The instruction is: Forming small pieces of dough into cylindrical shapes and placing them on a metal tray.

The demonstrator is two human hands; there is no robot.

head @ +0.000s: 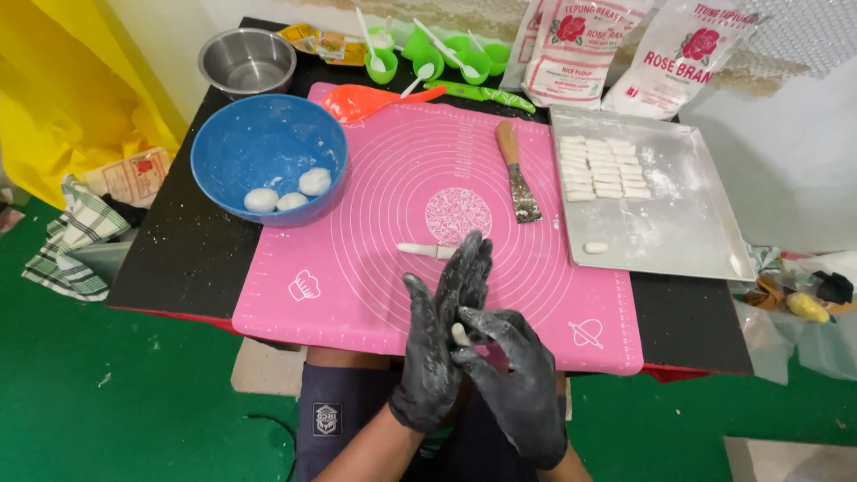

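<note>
Left hand point(437, 344), right hand point(513, 375), black-gloved: pressed together, holding small white dough piece point(460, 335). Risk: floury gloves slip, piece drops past pink silicone mat point(375, 268).

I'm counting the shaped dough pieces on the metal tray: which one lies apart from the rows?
The lone oval dough piece near the tray front-left edge; all the others sit packed in neat rows at the tray's back.

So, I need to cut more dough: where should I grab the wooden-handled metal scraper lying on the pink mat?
Take the wooden-handled metal scraper by its wooden handle, the far end, which points away from the person. The blade faces the near edge of the pink silicone mat. It lies flat with free mat on both sides, so probably come from above, fingers either side of the handle.
</note>
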